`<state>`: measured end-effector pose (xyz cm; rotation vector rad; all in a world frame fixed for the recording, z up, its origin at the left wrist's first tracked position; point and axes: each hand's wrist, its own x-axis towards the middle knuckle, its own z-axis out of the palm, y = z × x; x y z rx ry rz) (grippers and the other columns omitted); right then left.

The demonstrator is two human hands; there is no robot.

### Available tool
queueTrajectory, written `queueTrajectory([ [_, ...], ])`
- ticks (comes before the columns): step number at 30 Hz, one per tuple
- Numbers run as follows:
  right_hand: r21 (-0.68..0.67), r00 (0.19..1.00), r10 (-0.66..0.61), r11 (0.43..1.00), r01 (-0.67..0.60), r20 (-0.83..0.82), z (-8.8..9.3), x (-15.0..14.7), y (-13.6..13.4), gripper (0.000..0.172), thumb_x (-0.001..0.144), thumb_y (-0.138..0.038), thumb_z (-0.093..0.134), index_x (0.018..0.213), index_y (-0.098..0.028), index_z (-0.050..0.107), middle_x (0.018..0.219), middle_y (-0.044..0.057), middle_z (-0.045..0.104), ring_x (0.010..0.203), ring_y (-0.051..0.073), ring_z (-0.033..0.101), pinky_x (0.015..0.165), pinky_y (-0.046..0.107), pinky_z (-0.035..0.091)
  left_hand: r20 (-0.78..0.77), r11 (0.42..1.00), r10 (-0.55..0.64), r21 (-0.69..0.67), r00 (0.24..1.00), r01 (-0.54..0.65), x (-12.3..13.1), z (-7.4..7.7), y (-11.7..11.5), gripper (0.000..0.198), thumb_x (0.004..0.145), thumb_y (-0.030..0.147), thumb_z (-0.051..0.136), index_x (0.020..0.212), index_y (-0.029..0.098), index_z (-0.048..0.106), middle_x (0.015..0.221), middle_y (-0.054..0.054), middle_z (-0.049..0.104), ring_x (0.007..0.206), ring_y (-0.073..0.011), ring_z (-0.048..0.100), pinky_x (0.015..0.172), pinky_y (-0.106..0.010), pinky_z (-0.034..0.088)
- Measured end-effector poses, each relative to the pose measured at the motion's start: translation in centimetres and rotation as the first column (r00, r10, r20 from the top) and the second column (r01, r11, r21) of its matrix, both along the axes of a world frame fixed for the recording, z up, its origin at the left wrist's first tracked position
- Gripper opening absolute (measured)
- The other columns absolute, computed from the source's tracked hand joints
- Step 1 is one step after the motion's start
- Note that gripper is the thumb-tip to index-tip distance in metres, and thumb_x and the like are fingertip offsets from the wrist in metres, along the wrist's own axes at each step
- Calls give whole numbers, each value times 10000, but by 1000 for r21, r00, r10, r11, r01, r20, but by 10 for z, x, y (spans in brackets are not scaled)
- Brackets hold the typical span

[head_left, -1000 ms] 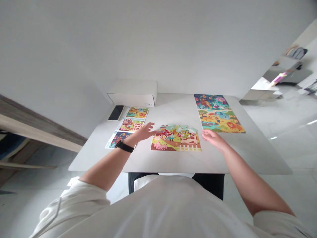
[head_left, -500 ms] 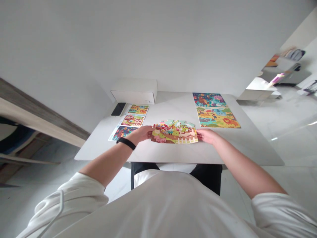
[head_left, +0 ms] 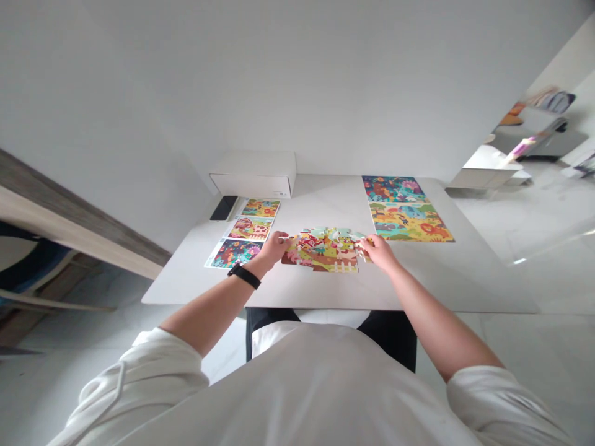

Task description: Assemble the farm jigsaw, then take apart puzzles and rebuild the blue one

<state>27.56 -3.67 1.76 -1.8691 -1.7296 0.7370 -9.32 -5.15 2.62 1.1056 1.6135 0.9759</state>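
Observation:
A farm-scene jigsaw puzzle point(head_left: 325, 253) with a red barn lies at the middle of the table near its front edge. Its outline is ragged, with gaps between some pieces along the sides. My left hand point(head_left: 275, 248), a black band on its wrist, is closed with fingertips pinching pieces at the puzzle's left edge. At the opposite edge my right hand point(head_left: 380, 253) is closed on puzzle pieces that stand apart from the main picture. How many pieces each hand grips is too small to tell.
Two assembled puzzles, a dark blue one point(head_left: 394, 188) and a yellow savanna one point(head_left: 411, 222), lie at the right. On the left are a reference sheet point(head_left: 220, 253) with three pictures, a phone point(head_left: 224, 208) and a white box point(head_left: 251, 184) against the wall.
The puzzle has gone from a mostly joined, bowed sheet between my hands to lying flatter with side pieces parted. Both hands have shifted from flat at its sides to pinching edge pieces.

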Motion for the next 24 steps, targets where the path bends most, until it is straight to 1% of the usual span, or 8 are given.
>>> queueTrajectory([
  [6,90,986,141,987,-133,-88,14,-35,13,212,1033,-446,597,1100,-262,677,1012,38,809,935,226,741,803,300,541,116,993,-65,102,991,53,21,16,19,377,928,288,783,1235,206,580,861,-10,699,637,-157,684,641,-332,605],
  [8,138,991,133,982,-132,2,17,-47,15,211,995,-347,665,1182,-250,686,1119,84,801,1059,258,740,913,343,552,4,984,-102,146,995,100,28,21,25,469,886,285,822,1290,207,597,950,-50,727,737,-190,719,716,-357,614],
  [11,153,994,79,984,-89,71,17,-44,12,308,936,-225,712,1243,-224,690,1179,130,775,1165,296,714,1050,417,531,-282,963,-75,230,956,143,27,25,24,589,778,198,877,1315,212,635,1123,-106,738,1002,-266,741,926,-402,596],
  [14,-22,983,15,1000,-19,-184,13,-24,-3,289,960,-268,715,1246,-242,681,1130,87,781,1088,262,738,1028,426,569,-358,957,-93,226,929,183,19,22,8,558,789,191,851,1309,216,653,1224,-124,724,1115,-284,715,1024,-418,555],
  [17,-246,800,-143,969,-6,-583,13,-2,-25,224,987,-312,720,1203,-267,681,1228,76,777,1065,215,757,977,378,613,-157,975,-138,153,978,162,15,16,-20,493,824,235,836,1284,223,661,1232,-106,729,1138,-260,707,1017,-393,548],
  [19,-404,650,-286,914,-35,-704,19,6,-38,178,999,-310,721,1164,-255,682,1220,96,782,1051,214,774,958,372,633,68,993,-99,75,993,93,15,13,-40,505,794,239,864,1261,238,673,1278,-94,722,1190,-250,696,1022,-371,542],
  [22,-593,489,-474,796,-117,-733,31,8,-45,122,1040,-289,649,1134,-214,675,1137,139,798,1007,235,793,929,394,656,434,988,-35,-118,900,95,20,19,-56,397,782,240,864,1148,245,710,1203,-75,752,1155,-255,727,945,-354,571],
  [24,-657,435,-550,741,-140,-713,37,6,-42,123,1061,-265,593,1126,-196,672,1093,152,804,965,236,797,898,388,663,577,967,41,-228,816,113,24,27,-57,298,797,247,839,1068,223,718,1096,-70,776,1063,-263,759,881,-354,588],
])
